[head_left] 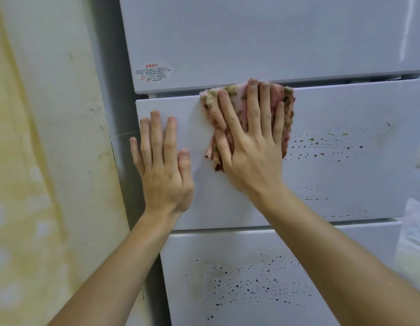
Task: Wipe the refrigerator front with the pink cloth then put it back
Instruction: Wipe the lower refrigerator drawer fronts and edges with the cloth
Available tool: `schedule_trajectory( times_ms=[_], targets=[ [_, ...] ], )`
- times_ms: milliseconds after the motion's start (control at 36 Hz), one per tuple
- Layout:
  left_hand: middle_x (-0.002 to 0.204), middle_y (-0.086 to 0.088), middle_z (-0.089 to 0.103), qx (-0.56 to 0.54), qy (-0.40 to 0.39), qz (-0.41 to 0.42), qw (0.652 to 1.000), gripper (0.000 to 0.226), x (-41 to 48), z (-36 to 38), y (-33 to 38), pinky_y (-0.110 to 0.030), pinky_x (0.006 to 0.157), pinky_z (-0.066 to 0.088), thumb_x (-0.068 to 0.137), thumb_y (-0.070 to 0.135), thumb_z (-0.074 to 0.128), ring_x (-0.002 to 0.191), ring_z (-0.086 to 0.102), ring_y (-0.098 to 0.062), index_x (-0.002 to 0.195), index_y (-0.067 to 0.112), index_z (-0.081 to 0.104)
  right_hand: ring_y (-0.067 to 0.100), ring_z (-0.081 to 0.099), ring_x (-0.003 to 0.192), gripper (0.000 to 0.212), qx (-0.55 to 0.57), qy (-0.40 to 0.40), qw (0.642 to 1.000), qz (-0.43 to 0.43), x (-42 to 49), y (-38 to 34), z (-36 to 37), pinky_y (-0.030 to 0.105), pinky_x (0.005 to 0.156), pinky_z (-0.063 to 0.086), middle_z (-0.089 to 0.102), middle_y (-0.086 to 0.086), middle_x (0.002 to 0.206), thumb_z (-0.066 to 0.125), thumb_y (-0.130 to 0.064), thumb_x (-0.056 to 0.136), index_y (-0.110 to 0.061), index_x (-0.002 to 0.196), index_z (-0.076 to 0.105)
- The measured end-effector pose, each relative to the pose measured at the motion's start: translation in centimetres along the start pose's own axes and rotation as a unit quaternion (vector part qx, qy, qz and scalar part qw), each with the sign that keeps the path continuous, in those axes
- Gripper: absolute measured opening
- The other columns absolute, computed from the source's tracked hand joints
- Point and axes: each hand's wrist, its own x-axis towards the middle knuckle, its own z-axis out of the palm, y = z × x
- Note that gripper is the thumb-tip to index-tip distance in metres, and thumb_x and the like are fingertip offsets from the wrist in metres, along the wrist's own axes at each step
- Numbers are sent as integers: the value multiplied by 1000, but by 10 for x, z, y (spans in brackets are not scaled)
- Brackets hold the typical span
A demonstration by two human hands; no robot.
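Pink cloth [245,114] pressed flat against the refrigerator front [345,109].

Spread on the middle drawer panel [333,175] at its top edge, soiled with brown-green patches, pinned under the right hand [249,147] with fingers spread wide and palm flat. Left of the cloth, on the same panel, left hand [163,163] resting flat, fingers extended and close together, holding nothing. Right of the cloth, rows of dark and yellowish specks [331,147] across the panel. Below the cloth, on the lower drawer [228,245], more dark splatter [242,278]. Above and left of the cloth, a red-printed label [153,72] on the upper door. Far left of the cloth, a stained yellowish wall [39,161].
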Motion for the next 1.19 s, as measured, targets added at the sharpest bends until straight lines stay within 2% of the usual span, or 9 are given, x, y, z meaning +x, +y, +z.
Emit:
schedule_trajectory(
  times_ms=[139, 278, 333, 417, 556, 667, 806, 1000, 1194],
  targets=[
    [172, -15, 21, 16, -7, 17, 1000, 56, -5, 1, 1, -54, 131, 5, 110, 29, 31, 161, 14, -33, 163, 12, 32, 37, 14, 161, 56, 34, -9, 999, -4, -40, -2, 4, 53, 131, 11, 17, 21, 171, 43, -27, 110, -13, 164, 32],
    [172, -15, 20, 22, -21, 28, 999, 57, -12, 2, 3, -56, 130, 7, 108, 26, 35, 161, 12, -32, 163, 14, 32, 38, 14, 161, 55, 36, -93, 994, -49, -130, 12, -2, 57, 129, 18, 17, 20, 172, 34, -27, 112, -9, 164, 29],
    [173, -15, 19, 20, -27, 24, 999, 57, -11, 1, 4, -56, 130, 6, 107, 26, 35, 161, 12, -32, 163, 14, 32, 37, 14, 161, 55, 21, -115, 992, -51, -158, 20, -5, 55, 130, 15, 16, 20, 173, 29, -31, 113, -9, 164, 27],
    [173, -15, 16, 17, -42, 21, 999, 58, -10, -2, 6, -55, 130, 4, 107, 28, 33, 162, 9, -31, 164, 14, 30, 35, 13, 161, 62, 15, -126, 990, -63, -172, 32, -10, 52, 131, 8, 13, 18, 174, 39, -30, 109, -13, 166, 23],
    [173, -13, 17, 6, -50, 34, 998, 57, -10, -3, 9, -55, 130, 5, 110, 36, 24, 162, 11, -30, 163, 16, 33, 31, 16, 162, 62, 9, -101, 993, -56, -132, 44, -16, 52, 131, 10, 16, 13, 174, 44, -35, 105, -20, 164, 32],
    [174, -12, 14, 26, -58, 33, 997, 60, -8, 3, 13, -61, 129, 7, 108, 40, 33, 162, 7, -30, 164, 18, 30, 31, 13, 162, 63, -10, -48, 998, -24, -58, 47, -17, 58, 130, 5, 16, 13, 174, 50, -40, 104, -30, 164, 33],
    [174, -12, 13, 42, -57, 37, 997, 69, -8, 8, 19, -68, 126, 6, 107, 55, 37, 162, 8, -35, 165, 18, 28, 37, 9, 162, 57, -40, -37, 999, 6, -12, 42, -15, 70, 125, 8, 16, 13, 174, 34, -45, 110, -32, 165, 28],
    [174, -12, 13, 45, -55, 46, 996, 66, -9, 10, 19, -68, 126, 4, 108, 58, 35, 162, 6, -36, 164, 25, 30, 34, 12, 162, 58, 11, -27, 1000, -1, -50, 42, -10, 54, 131, 11, 19, 16, 173, 37, -29, 111, -12, 165, 28],
    [174, -12, 15, 34, -40, 48, 998, 59, -9, 11, 18, -68, 126, 5, 109, 45, 38, 161, 9, -37, 163, 23, 33, 40, 18, 160, 57, 53, -75, 995, -25, -142, 49, -14, 56, 130, 16, 20, 23, 171, 40, -19, 108, 0, 161, 31]
  ],
)
